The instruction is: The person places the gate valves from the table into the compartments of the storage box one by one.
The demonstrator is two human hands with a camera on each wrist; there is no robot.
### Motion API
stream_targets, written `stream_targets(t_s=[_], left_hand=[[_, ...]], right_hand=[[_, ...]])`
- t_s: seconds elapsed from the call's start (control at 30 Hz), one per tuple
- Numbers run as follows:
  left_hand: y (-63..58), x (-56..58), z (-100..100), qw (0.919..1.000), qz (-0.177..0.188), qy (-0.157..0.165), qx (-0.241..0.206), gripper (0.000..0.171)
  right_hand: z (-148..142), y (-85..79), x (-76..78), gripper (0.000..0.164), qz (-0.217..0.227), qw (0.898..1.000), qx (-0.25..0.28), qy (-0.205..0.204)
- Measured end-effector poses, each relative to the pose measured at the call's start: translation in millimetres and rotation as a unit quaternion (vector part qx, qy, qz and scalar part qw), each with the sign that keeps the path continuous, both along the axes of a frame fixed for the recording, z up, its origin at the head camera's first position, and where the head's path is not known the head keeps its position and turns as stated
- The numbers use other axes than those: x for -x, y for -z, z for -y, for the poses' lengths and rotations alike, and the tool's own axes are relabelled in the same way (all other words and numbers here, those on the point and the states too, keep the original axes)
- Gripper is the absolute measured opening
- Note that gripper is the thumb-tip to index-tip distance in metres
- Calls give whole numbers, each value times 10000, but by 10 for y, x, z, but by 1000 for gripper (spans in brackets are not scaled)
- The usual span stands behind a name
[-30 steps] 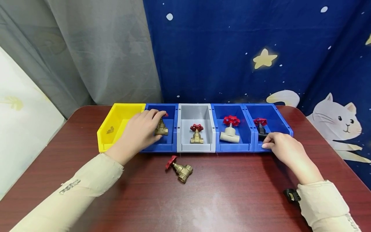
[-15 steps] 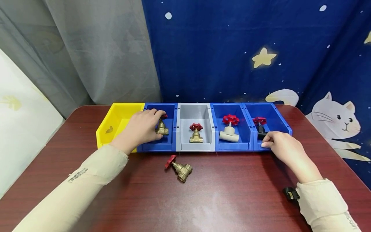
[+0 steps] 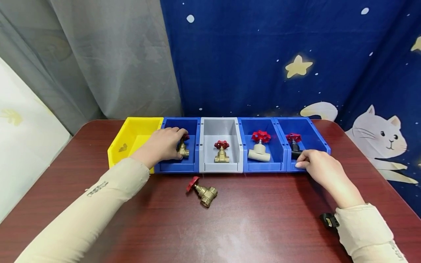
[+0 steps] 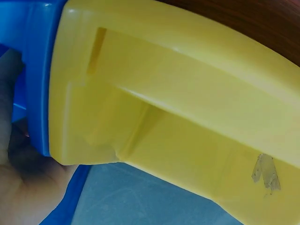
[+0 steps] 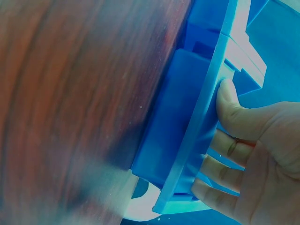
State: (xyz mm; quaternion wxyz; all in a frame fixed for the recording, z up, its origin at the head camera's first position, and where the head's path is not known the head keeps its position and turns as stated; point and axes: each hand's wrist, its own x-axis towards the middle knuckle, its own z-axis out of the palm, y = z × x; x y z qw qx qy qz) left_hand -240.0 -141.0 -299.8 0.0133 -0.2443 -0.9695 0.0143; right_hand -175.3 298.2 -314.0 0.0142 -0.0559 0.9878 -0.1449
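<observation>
My left hand (image 3: 164, 144) reaches into the blue bin (image 3: 175, 167) beside the yellow one, fingers curled over a brass gate valve (image 3: 182, 150) with a red handwheel, which they partly cover. In the left wrist view, the yellow bin (image 4: 187, 93) hides most of that hand. At the far right, my right hand (image 3: 323, 171) grips the front rim of the end blue bin (image 3: 315, 137). In the right wrist view its thumb (image 5: 228, 91) lies on the rim, the other fingers behind the wall. A black valve (image 3: 295, 148) with a red handwheel lies beside those fingers.
The yellow bin (image 3: 113, 155) stands leftmost in the row. A grey bin (image 3: 221, 168) holds a small brass valve (image 3: 222, 155); the blue bin (image 3: 264, 168) beside it holds a beige one (image 3: 260, 151). Another brass valve (image 3: 205, 193) lies on the table (image 3: 263, 219) in front.
My left hand has moved slightly down and to the right, and the brass valve sits a little lower in the bin. My right hand stays at the rim.
</observation>
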Motion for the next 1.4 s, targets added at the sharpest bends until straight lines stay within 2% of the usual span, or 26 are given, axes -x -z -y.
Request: stream_targets(t_s=[0.23,0.63,1.03,1.2,1.4], left_hand=[[23,14,-10,9998,-35,141,148,77],[59,16,-66,9989,127,293,341,76],[117,4,-74,9982,527,87,280,82],[84,-37,-69,9989,453,38,87,71],[20,-94,-80,9999,-10,-104,26,49]], right_hand=[[-11,1,-4,10,73,10000,15,12],[-9,5,-15,10,89,9999,-2,50],[22,15,-18,9,0,10000,21,32],[22,14,-11,9,-17,10000,8,18],[12,5,-8,9,-44,10000,-22,9]])
